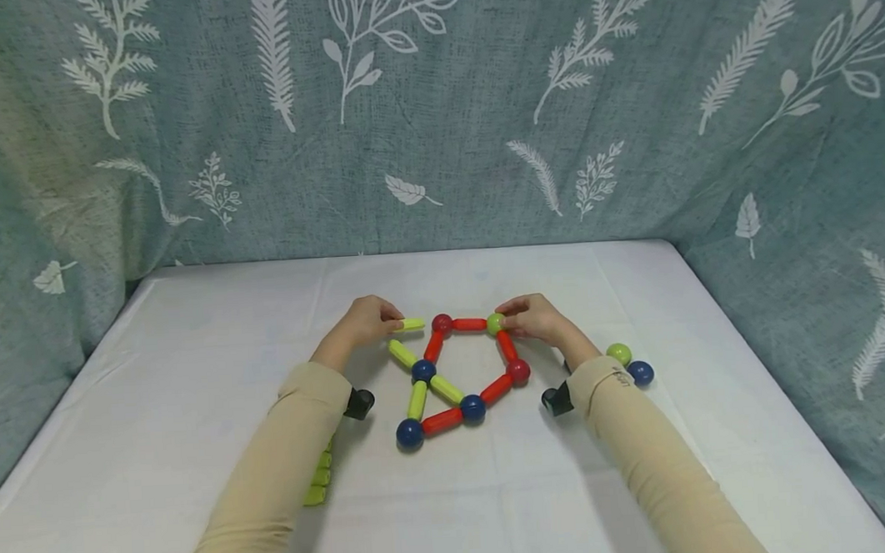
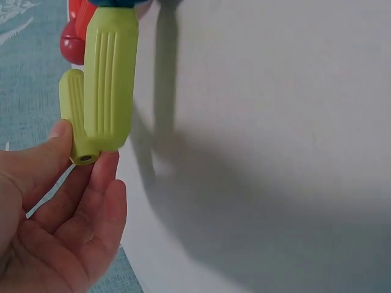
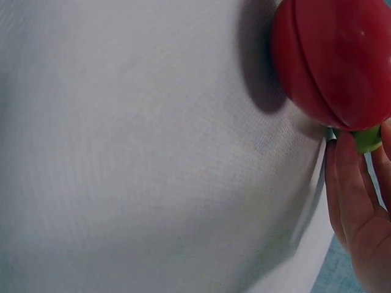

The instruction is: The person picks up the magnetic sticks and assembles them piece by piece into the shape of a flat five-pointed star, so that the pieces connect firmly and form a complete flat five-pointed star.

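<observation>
The left hand (image 1: 368, 320), loosely curled, pinches a yellow stick (image 1: 413, 324) near the red ball (image 1: 442, 324) on its right, and the right hand (image 1: 535, 318) pinches a green ball (image 1: 494, 324) at its left.

You wear beige sleeves, left sleeve (image 1: 265, 478) and right sleeve (image 1: 656, 449), both creased. Right sleeve: small dark marking (image 1: 622, 376) near the cuff, illegible. Left wrist camera (image 1: 359, 404) and right wrist camera (image 1: 557, 399): black, compact, blunt-ended. Your fingers (image 2: 112, 210): bare.
</observation>
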A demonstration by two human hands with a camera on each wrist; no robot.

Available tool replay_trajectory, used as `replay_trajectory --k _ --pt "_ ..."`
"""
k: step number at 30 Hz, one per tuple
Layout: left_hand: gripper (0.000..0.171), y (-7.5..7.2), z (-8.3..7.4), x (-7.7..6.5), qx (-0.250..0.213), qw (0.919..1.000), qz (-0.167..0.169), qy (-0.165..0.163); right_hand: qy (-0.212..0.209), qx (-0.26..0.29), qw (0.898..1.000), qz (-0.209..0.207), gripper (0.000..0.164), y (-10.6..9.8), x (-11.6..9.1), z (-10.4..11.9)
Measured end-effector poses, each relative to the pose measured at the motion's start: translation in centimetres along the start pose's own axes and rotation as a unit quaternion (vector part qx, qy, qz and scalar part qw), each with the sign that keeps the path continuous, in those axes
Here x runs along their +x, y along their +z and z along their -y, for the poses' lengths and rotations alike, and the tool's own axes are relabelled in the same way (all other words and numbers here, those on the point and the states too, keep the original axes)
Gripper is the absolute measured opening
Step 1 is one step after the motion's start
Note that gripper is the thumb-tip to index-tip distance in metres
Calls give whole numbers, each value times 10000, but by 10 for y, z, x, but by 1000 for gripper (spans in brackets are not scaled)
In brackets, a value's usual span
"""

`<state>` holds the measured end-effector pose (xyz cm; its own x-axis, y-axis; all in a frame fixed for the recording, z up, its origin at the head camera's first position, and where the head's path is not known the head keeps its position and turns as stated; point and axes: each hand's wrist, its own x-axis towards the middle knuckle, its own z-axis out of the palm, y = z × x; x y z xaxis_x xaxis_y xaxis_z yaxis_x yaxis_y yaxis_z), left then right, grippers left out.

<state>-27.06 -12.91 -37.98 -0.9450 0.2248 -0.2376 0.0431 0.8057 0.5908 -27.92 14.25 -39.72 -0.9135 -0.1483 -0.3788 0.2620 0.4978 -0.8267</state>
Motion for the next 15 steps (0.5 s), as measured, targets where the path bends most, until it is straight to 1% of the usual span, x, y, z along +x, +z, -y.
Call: replay_trajectory --k 3,8,15 --pt "24 3 -4 2 3 10000 -2 -12 26 13 10000 7 32 0 -1 1" --pt "22 9 -10 2 74 9998 -24 -166 23 65 10000 12 32 0 0 1" --pt "22 11 -13 3 121 9995 -68 -270 29 75 10000 25 32 -1 1 0"
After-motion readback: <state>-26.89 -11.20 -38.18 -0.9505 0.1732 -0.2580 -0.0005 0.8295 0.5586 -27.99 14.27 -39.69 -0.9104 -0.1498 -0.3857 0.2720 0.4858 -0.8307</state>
